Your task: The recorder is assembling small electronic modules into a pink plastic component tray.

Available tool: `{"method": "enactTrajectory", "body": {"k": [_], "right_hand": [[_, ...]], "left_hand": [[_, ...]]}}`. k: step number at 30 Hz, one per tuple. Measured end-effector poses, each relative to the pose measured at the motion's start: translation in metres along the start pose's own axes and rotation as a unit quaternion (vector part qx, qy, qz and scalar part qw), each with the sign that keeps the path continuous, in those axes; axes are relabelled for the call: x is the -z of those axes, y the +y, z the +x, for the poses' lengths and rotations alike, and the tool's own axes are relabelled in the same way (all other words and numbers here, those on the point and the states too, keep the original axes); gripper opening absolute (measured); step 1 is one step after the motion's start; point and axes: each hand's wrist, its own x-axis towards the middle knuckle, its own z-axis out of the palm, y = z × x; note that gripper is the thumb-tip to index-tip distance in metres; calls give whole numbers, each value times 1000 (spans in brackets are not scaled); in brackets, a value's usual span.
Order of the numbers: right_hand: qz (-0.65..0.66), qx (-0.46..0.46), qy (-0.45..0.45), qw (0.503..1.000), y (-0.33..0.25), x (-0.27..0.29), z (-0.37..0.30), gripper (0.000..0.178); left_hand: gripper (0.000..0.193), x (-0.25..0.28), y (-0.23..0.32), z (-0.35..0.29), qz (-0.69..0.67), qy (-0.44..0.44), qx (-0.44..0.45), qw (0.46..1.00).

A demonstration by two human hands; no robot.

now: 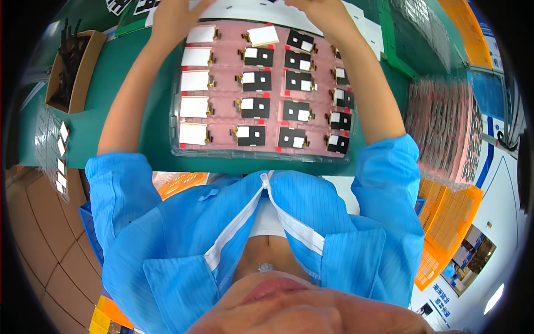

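Note:
My left hand (178,21) reaches to the top edge of the head view, above the left side of a clear tray (261,153). My right hand (328,18) reaches to the same edge above the tray's right side. The picture cuts off most fingers of both hands, so any held thing is hidden. In the pink tray lie several flat parts with gold-coloured flex tails: white-faced ones such as a white panel (193,134) at left, black ones with white patches such as a black panel (254,108) elsewhere. One white panel (263,36) lies tilted in the far row.
White sheets (364,32) lie beyond the tray on the green table (133,150). A cardboard box (86,72) of black strips stands at left, near a clear tray (49,139) with white pieces. At right stand stacked pink-and-clear trays (442,131) and an orange crate (442,239).

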Motion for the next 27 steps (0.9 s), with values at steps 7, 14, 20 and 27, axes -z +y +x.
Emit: {"method": "enactTrajectory", "body": {"k": [7,14,20,27], "right_hand": [[9,-52,-6,999,-10,6,-60,6],[-71,-37,12,997,-30,1,-82,6],[-86,-36,36,995,-35,-1,-86,8],[-74,-54,68,993,-49,-16,-79,13]], "left_hand": [[22,-6,75,-22,-91,-152,0,984],[30,-14,81,-26,-58,-192,33,979],[29,-9,85,-14,-42,-189,61,979],[33,-26,64,-17,-491,-2,-164,856]]}}
